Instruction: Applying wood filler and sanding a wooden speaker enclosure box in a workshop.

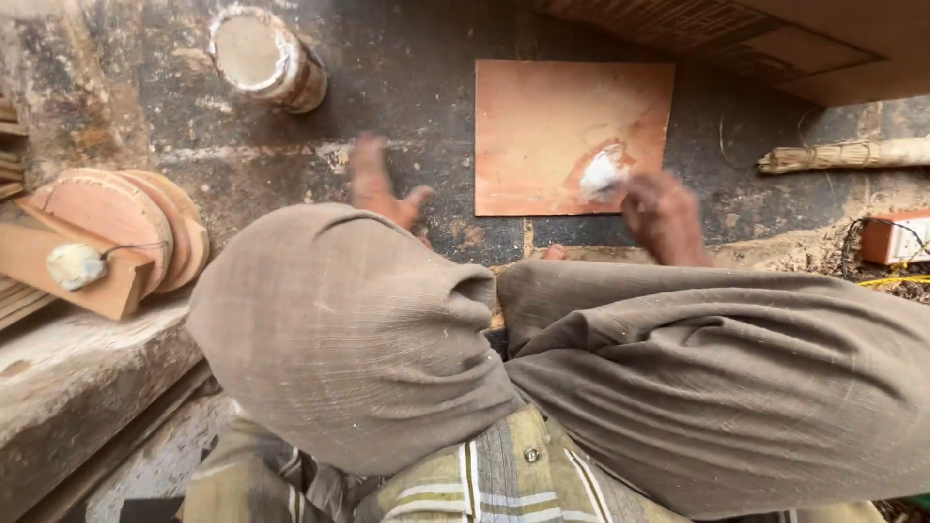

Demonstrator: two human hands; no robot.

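Your right hand [664, 215] closes on a small white wad [603, 175], pressed to the lower right of the flat reddish-brown board [557, 121] lying on the dark stained floor [417, 68]; your left hand [380, 184] rests open and flat on that floor just left of the board, blurred; an orange box [896, 235] with wires sits at far right; a round clay-smeared can [266, 56] stands upper left; wooden discs [126, 228] lean at left.

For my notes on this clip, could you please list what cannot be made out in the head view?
- Right hand: motion-blurred; its grip on the white lump over the reddish board is unclear.
- Left hand: blurred, its wrist hidden behind the knee.
- Broom: cut off by the right edge.
- Round discs: partly covered by a wooden bar.
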